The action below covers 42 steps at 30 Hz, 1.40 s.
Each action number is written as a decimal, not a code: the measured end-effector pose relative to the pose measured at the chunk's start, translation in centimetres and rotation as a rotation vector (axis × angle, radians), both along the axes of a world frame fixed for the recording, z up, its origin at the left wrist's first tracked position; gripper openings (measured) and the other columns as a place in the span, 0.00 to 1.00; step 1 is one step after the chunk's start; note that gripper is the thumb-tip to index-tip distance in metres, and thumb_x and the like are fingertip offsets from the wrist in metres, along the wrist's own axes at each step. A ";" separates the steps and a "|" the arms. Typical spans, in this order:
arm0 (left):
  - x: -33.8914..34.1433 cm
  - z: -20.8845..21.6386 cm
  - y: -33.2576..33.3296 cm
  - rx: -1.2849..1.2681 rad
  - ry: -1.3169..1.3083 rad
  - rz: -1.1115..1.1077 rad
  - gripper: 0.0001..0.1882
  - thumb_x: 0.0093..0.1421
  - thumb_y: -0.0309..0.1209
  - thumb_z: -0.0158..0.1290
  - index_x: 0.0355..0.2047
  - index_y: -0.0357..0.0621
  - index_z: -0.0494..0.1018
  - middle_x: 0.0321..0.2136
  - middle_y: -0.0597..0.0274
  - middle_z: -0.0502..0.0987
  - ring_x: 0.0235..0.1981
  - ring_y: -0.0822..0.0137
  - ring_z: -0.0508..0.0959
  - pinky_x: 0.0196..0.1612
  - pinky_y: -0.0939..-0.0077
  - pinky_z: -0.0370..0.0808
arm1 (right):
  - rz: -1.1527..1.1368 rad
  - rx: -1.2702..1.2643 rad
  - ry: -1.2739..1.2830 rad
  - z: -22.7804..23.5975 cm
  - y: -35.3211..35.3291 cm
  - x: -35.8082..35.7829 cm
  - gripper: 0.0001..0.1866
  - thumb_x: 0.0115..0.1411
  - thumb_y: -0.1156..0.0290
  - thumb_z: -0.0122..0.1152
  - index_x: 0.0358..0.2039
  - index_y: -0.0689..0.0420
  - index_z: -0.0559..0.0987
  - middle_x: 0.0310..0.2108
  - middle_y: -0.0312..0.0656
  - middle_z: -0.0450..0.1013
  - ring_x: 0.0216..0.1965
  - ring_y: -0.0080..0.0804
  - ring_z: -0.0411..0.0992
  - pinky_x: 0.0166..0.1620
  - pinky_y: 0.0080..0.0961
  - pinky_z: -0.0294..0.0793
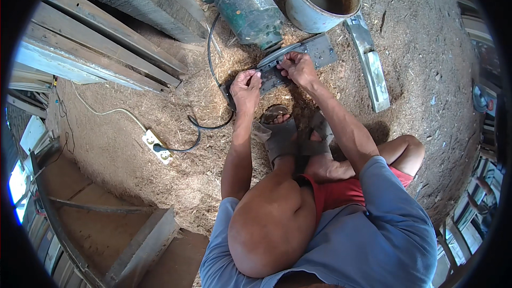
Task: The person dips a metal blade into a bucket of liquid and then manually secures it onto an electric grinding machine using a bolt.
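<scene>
My left hand (246, 90) is over the left end of a dark, worn board (322, 53), thumb and fingers closed together. Whatever sits in that pinch is too small to name. To its right, my right hand (300, 69) is closed above the middle of the same board. A small dark bit shows at its fingertips, its kind unclear. Between the hands and just beyond them, a curved grey edge (272, 57) lies along the board. Right behind the board is a dusty green electric motor (250, 13), tilted, with a black cable beside it.
A white bucket (301, 13) of murky liquid stands right of the motor. Further right lies a pale, block-like piece (376, 80). A power strip (158, 146) with a black plug lies at left on the sawdust-strewn ground. Long timbers (106, 48) fill the upper left.
</scene>
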<state>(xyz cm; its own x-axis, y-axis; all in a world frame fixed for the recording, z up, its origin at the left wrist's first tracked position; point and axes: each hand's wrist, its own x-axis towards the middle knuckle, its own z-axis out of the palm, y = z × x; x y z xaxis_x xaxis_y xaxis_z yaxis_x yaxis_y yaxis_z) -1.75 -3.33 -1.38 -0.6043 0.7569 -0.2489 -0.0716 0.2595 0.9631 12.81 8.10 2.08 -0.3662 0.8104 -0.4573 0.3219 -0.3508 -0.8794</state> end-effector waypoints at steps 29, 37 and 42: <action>0.3 0.9 1.0 -0.040 -0.033 -0.004 0.04 0.60 0.23 0.57 0.34 0.36 0.74 0.26 0.65 0.78 0.22 0.80 0.75 0.26 0.86 0.72 | -0.132 -0.090 0.114 -1.1 -0.2 -0.1 0.11 0.66 0.66 0.55 0.32 0.60 0.77 0.29 0.40 0.79 0.27 0.22 0.76 0.27 0.18 0.72; 0.1 0.4 0.6 0.013 -0.087 0.046 0.06 0.59 0.23 0.58 0.35 0.34 0.75 0.25 0.63 0.78 0.23 0.78 0.76 0.26 0.84 0.74 | -0.144 -0.031 0.172 -2.5 -0.3 -0.8 0.07 0.63 0.75 0.57 0.28 0.61 0.76 0.29 0.40 0.77 0.29 0.24 0.77 0.30 0.19 0.76; 0.1 0.7 0.5 0.016 -0.090 0.054 0.06 0.59 0.23 0.58 0.35 0.34 0.74 0.25 0.63 0.78 0.22 0.78 0.76 0.25 0.85 0.74 | -0.141 -0.015 0.201 -2.8 -0.4 -0.9 0.07 0.62 0.76 0.57 0.28 0.65 0.76 0.26 0.42 0.77 0.29 0.27 0.77 0.32 0.23 0.79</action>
